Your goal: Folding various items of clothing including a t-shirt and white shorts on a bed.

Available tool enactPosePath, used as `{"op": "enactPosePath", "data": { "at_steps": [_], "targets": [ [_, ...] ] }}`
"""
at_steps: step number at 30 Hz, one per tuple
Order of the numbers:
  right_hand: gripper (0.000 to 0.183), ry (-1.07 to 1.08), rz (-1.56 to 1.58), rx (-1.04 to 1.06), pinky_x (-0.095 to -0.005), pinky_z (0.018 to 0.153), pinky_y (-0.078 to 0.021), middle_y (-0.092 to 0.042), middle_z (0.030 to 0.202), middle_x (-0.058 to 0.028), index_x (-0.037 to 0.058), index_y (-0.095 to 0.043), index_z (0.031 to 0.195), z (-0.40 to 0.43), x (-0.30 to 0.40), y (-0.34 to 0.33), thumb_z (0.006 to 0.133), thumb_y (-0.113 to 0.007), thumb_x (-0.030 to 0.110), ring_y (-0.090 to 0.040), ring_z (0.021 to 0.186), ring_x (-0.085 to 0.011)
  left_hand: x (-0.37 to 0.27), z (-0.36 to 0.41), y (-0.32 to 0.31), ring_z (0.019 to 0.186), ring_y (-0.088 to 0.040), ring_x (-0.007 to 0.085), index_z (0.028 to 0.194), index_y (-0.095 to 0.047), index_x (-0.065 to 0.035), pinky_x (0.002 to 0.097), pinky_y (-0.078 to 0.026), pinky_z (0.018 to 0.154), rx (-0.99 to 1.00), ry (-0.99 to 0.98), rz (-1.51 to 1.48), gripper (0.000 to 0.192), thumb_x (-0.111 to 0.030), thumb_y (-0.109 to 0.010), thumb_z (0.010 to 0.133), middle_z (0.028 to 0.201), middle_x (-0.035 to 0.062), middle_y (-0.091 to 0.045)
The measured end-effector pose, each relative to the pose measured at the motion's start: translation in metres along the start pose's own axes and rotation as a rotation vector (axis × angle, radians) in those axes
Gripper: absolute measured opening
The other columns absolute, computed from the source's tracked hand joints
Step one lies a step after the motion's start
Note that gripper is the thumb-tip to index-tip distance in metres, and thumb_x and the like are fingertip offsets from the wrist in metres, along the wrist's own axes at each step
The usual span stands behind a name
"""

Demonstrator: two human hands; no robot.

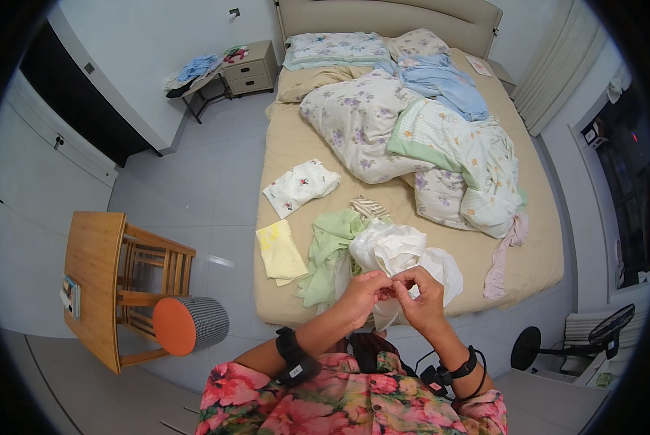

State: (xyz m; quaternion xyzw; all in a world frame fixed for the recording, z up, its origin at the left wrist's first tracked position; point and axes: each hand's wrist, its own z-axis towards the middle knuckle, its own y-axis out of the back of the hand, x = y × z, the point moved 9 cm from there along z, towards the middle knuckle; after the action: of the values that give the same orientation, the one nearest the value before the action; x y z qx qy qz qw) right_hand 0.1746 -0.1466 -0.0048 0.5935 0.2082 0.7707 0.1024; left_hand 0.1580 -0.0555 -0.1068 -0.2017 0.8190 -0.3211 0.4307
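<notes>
My left hand [369, 292] and my right hand [422, 296] meet at the bed's near edge, fingertips pinched together on a small part of a white cloth [395, 247]. That cloth lies bunched on the beige bed sheet and hangs between my hands. Touching it on the left is a crumpled light green garment [330, 239], with a striped brown-and-white cloth [369, 206] just beyond. Further left lie a folded yellow cloth [281, 253] and a folded white garment with small printed figures [302, 187]. A pink cloth [505, 258] is at the right of the bed.
A floral quilt [357, 128] and a green-edged blanket [444, 136] are heaped on the bed. At the left are a wooden table [94, 272] and a round stool with an orange top [174, 326]. A black fan [575, 345] stands at the lower right.
</notes>
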Motion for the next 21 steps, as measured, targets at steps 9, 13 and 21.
{"op": "enactPosePath", "data": {
  "at_steps": [9,13,21],
  "targets": [
    [0.011,0.136,-0.002,0.141,-0.0278,0.058,-0.0462,-0.057,0.075,-0.0093,0.0014,-0.057,0.081,0.002,0.012,0.002,0.072,-0.061,-0.004,-0.057,0.066,-0.0202,-0.005,-0.005,-0.007,0.073,-0.054,0.0118,0.082,-0.056,-0.0018,0.0225,-0.042,0.069,0.085,0.014,0.189,0.011,-0.012,-0.053,0.085,0.079,0.0052,-0.057],
    [0.017,0.346,-0.155,0.155,-0.0316,0.059,-0.0453,-0.055,0.075,-0.0100,0.0033,-0.054,0.084,-0.003,0.034,0.005,0.072,-0.060,-0.005,-0.055,0.071,-0.0270,-0.004,-0.009,-0.010,0.074,-0.055,0.0121,0.085,-0.057,-0.0002,0.0226,-0.042,0.069,0.141,0.031,0.167,0.012,-0.011,-0.052,0.085,0.081,0.0060,-0.058],
    [0.009,0.187,-0.065,0.268,-0.0296,0.059,-0.0451,-0.056,0.074,-0.0095,0.0026,-0.055,0.082,-0.012,0.029,0.030,0.076,-0.059,-0.003,-0.056,0.066,-0.0248,-0.050,-0.005,0.004,0.094,-0.054,0.0193,0.108,-0.055,-0.0060,0.0288,-0.041,0.084,0.031,-0.438,0.812,0.037,0.002,-0.055,0.072,0.100,0.0075,-0.058]
  ]
}}
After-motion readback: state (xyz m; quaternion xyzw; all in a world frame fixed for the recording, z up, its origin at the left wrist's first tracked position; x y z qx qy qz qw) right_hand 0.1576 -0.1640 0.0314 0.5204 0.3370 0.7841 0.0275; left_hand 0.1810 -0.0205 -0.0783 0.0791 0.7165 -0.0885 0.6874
